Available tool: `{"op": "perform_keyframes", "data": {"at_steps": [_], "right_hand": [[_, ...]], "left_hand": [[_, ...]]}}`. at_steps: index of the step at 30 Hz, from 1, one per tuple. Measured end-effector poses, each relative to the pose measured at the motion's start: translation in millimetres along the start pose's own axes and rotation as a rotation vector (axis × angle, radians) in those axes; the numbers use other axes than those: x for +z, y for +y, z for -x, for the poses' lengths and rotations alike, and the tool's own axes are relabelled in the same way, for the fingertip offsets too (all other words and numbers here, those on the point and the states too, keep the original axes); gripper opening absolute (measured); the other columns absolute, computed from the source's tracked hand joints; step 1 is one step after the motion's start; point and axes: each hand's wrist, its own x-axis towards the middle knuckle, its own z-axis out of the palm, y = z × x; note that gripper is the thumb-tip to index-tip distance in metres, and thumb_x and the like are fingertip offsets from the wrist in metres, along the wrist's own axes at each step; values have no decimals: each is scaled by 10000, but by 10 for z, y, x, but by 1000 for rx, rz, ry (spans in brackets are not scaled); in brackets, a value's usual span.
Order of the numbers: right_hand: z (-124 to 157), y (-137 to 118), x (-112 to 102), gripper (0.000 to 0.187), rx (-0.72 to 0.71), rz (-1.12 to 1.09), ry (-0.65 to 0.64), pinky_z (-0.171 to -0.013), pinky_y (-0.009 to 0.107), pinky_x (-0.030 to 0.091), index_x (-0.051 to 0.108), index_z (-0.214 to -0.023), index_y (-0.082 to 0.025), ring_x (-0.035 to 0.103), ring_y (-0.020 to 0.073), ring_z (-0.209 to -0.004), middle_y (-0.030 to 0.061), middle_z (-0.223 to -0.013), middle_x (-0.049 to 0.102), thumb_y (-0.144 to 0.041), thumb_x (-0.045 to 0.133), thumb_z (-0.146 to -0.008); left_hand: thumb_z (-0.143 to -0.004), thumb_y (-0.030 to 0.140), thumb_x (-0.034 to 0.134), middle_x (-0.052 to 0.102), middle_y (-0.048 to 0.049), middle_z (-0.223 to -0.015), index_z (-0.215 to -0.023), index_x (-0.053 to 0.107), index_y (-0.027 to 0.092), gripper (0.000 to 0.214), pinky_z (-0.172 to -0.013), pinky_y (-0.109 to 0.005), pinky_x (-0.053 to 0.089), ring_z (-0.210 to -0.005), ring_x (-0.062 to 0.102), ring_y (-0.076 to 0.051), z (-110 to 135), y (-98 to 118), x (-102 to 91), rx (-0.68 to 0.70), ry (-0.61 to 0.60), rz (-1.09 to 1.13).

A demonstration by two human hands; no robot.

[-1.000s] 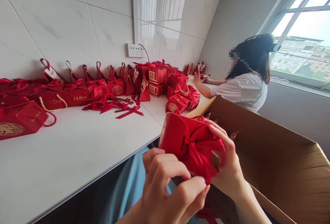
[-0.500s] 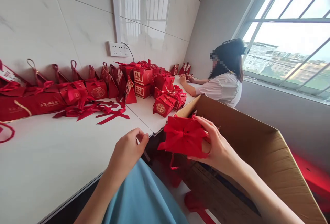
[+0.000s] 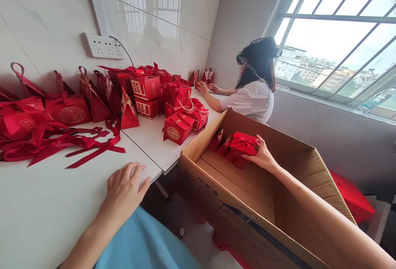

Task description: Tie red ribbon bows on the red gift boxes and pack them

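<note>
head view: the right hand [image 3: 262, 157] reaches into the cardboard carton [image 3: 235, 219] standing just off the bench's near edge. its fingers [image 3: 260, 143] grasp a red gift box [image 3: 243, 144] near the carton's far corner, beside two smaller red boxes [image 3: 220, 142]. the left hand [image 3: 125, 186] lies flat on the bench [image 3: 46, 203] at its near edge, fingers released and spread, holding nothing. loose red ribbons [image 3: 93, 147] lie farther back.
</note>
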Motion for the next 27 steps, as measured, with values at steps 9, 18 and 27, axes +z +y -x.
{"op": "perform_keyframes", "data": {"at_steps": [9, 18, 27], "right_hand": [[141, 502, 679, 1092, 74, -28, -196, -1079, 519, 304, 182, -1401, -148, 361, 355, -1301, 196, -1386, 336, -464, 767, -536], [512, 631, 1286, 955, 106, -70, -300, -1085, 514, 294, 213, -1353, -161, 362, 338, -1311, 201, -1385, 355, -469, 727, -610], [925, 958, 396, 737, 95, -12, -251, -795, 561, 516, 447, -1170, -249, 628, 372, -935, 98, -1061, 570, -496, 757, -549]], "left_hand": [[-860, 402, 378, 550, -220, -1188, -1161, 535, 96, 458, -866, -505, 399, -1060, 555, -389, 37, 26, 38, 152, -63, -181], [-897, 345, 370, 549, -181, -1193, -1202, 441, 192, 349, -826, -513, 433, -1113, 535, -387, -3, 115, 32, 104, -127, -253], [-854, 293, 441, 574, -209, -1151, -1147, 536, 122, 352, -813, -498, 430, -1072, 556, -389, 10, 49, 84, 150, -77, -259]]}}
